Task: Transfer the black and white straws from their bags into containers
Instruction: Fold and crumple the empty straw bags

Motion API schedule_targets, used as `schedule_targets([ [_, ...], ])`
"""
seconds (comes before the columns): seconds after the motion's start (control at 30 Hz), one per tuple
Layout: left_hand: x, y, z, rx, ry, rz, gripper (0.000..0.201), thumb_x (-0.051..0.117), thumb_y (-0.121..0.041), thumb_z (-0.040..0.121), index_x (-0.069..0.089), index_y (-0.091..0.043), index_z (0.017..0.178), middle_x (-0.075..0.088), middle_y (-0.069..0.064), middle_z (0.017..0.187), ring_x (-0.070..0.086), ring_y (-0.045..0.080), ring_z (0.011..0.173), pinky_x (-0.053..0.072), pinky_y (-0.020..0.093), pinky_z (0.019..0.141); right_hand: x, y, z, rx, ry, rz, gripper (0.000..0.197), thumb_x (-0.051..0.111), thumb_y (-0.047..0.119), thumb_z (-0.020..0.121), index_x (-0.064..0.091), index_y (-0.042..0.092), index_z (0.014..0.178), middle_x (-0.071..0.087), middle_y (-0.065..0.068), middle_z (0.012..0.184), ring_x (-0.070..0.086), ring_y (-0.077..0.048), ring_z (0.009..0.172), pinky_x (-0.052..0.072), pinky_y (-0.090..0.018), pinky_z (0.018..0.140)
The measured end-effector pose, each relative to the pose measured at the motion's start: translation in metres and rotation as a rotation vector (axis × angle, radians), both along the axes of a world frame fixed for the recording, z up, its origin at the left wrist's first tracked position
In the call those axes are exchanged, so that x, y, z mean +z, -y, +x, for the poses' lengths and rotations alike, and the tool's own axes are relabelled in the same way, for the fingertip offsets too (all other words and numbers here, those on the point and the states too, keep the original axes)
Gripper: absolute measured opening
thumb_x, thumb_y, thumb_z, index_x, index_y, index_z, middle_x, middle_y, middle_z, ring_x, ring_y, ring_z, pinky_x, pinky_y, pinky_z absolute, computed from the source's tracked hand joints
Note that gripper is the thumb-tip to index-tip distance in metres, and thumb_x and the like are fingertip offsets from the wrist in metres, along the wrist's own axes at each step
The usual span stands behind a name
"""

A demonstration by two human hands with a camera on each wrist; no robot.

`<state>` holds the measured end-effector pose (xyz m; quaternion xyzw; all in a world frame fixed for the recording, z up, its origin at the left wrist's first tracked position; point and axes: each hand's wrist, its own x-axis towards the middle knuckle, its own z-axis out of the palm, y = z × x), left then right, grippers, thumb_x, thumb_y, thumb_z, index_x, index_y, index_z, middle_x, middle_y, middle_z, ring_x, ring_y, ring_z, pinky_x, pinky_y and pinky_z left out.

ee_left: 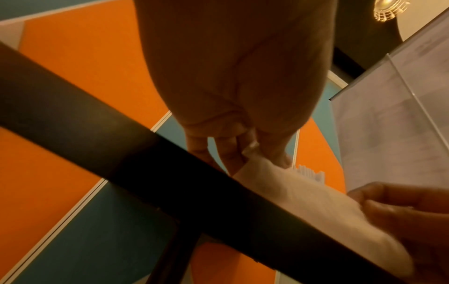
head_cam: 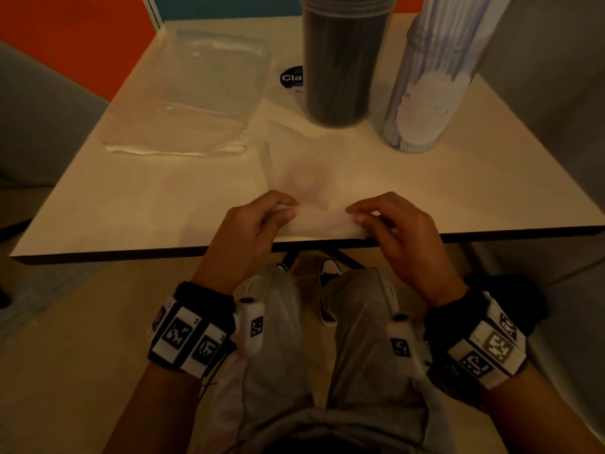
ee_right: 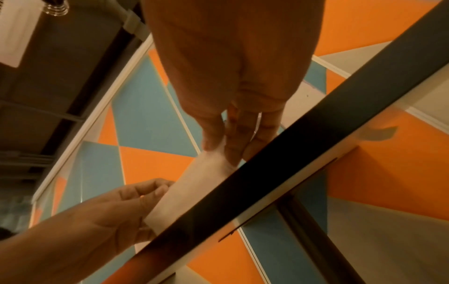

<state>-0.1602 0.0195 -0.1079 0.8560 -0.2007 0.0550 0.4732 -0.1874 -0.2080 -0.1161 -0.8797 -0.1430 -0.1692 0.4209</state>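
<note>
While much of the scene was dim and blurred, a flat clear bag (head_cam: pixel 183 99) lay on the left of the pale table (head_cam: pixel 98 204), its contents impossible to make out. Toward the near edge, the left hand (head_cam: pixel 244 224) pinched one end of a folded translucent bag (head_cam: pixel 322 221), fingers curled against the thumb. That bag's long axis ran left to right along the table edge; its far part was faint and hard to trace. Next, the right hand (head_cam: pixel 397 229) pinched the other end, fingers pressed together. Behind stood a tall container of black straws (head_cam: pixel 340 63), its top cut off, and to its right a container of white straws (head_cam: pixel 429 80), leaning and also cropped.
</note>
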Motion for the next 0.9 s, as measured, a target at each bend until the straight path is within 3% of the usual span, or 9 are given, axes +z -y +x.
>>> schedule_targets([
  [0.07, -0.001, 0.002, 0.001, 0.057, 0.034, -0.015, 0.009, 0.057, -0.018, 0.094, 0.06, -0.016, 0.102, 0.06, -0.005, 0.088, 0.056, 0.004, 0.079, 0.041, 0.017, 0.064, 0.0, -0.002, 0.005, -0.038, -0.036, 0.046, 0.012, 0.06, 0.011, 0.091, 0.066, 0.018, 0.099, 0.061, 0.001, 0.097, 0.056, -0.008, 0.078, 0.046, -0.018, 0.07],
  [0.17, -0.007, 0.002, 0.007, 0.059, 0.11, 0.02, 0.006, 0.064, -0.015, 0.088, 0.063, -0.01, 0.091, 0.054, 0.0, 0.093, 0.052, -0.002, 0.081, 0.036, 0.008, 0.068, -0.004, -0.004, 0.012, -0.067, -0.053, 0.021, 0.009, 0.064, 0.009, 0.087, 0.067, 0.016, 0.091, 0.055, 0.0, 0.094, 0.052, 0.001, 0.073, 0.041, -0.007, 0.067],
  [0.27, -0.01, -0.001, 0.006, -0.026, 0.054, 0.035, 0.029, 0.065, -0.037, 0.083, 0.069, -0.008, 0.084, 0.058, -0.001, 0.095, 0.054, 0.003, 0.082, 0.037, 0.009, 0.07, -0.007, -0.002, 0.014, -0.085, -0.056, -0.043, 0.01, 0.063, 0.008, 0.087, 0.073, 0.01, 0.091, 0.058, -0.002, 0.09, 0.051, 0.002, 0.076, 0.037, -0.002, 0.07],
  [0.37, -0.012, -0.009, 0.007, -0.109, 0.055, 0.233, 0.048, 0.068, -0.056, 0.066, 0.069, -0.019, 0.098, 0.056, -0.013, 0.113, 0.045, 0.004, 0.099, 0.037, 0.013, 0.082, -0.001, 0.003, 0.01, 0.025, -0.131, -0.092, 0.015, 0.064, 0.021, 0.087, 0.074, 0.013, 0.097, 0.06, 0.0, 0.095, 0.054, -0.003, 0.081, 0.039, -0.004, 0.073],
  [0.43, -0.015, -0.015, 0.01, -0.132, 0.102, 0.309, 0.045, 0.069, -0.048, 0.069, 0.068, -0.021, 0.105, 0.052, -0.013, 0.119, 0.038, 0.004, 0.104, 0.034, 0.015, 0.089, 0.003, 0.01, 0.006, 0.118, -0.212, -0.168, 0.033, 0.069, 0.035, 0.079, 0.072, 0.018, 0.107, 0.056, 0.005, 0.107, 0.052, 0.002, 0.084, 0.038, -0.002, 0.076],
  [0.53, -0.016, -0.015, 0.01, -0.109, 0.158, 0.252, 0.03, 0.06, -0.039, 0.082, 0.072, -0.018, 0.1, 0.052, -0.011, 0.111, 0.037, 0.005, 0.104, 0.028, 0.009, 0.092, -0.002, 0.016, 0.003, 0.118, -0.199, -0.2, 0.038, 0.075, 0.025, 0.077, 0.069, 0.016, 0.113, 0.05, 0.007, 0.114, 0.05, 0.004, 0.086, 0.038, -0.001, 0.079],
  [0.67, -0.014, -0.01, 0.008, -0.03, 0.164, 0.21, 0.036, 0.047, -0.037, 0.09, 0.071, -0.011, 0.09, 0.058, -0.005, 0.088, 0.044, 0.007, 0.088, 0.034, 0.017, 0.08, -0.007, 0.009, 0.001, 0.062, -0.109, -0.121, 0.027, 0.063, 0.022, 0.085, 0.07, 0.016, 0.111, 0.056, 0.005, 0.098, 0.053, -0.005, 0.09, 0.039, -0.006, 0.079],
  [0.77, -0.011, -0.01, 0.01, 0.057, 0.093, 0.171, 0.022, 0.051, -0.035, 0.091, 0.065, -0.019, 0.091, 0.056, -0.015, 0.078, 0.048, 0.007, 0.08, 0.037, 0.026, 0.074, -0.001, 0.0, 0.001, -0.001, -0.145, -0.021, 0.022, 0.062, 0.017, 0.09, 0.065, 0.021, 0.111, 0.061, 0.001, 0.084, 0.056, -0.009, 0.078, 0.042, -0.013, 0.072],
  [0.9, -0.011, -0.006, 0.01, 0.104, 0.078, 0.056, 0.011, 0.058, -0.028, 0.091, 0.056, -0.017, 0.087, 0.054, -0.01, 0.079, 0.049, 0.003, 0.072, 0.036, 0.019, 0.064, 0.006, -0.007, 0.006, -0.052, -0.217, 0.026, 0.008, 0.059, 0.02, 0.092, 0.058, 0.021, 0.1, 0.061, -0.001, 0.07, 0.055, -0.01, 0.064, 0.04, -0.014, 0.058],
])
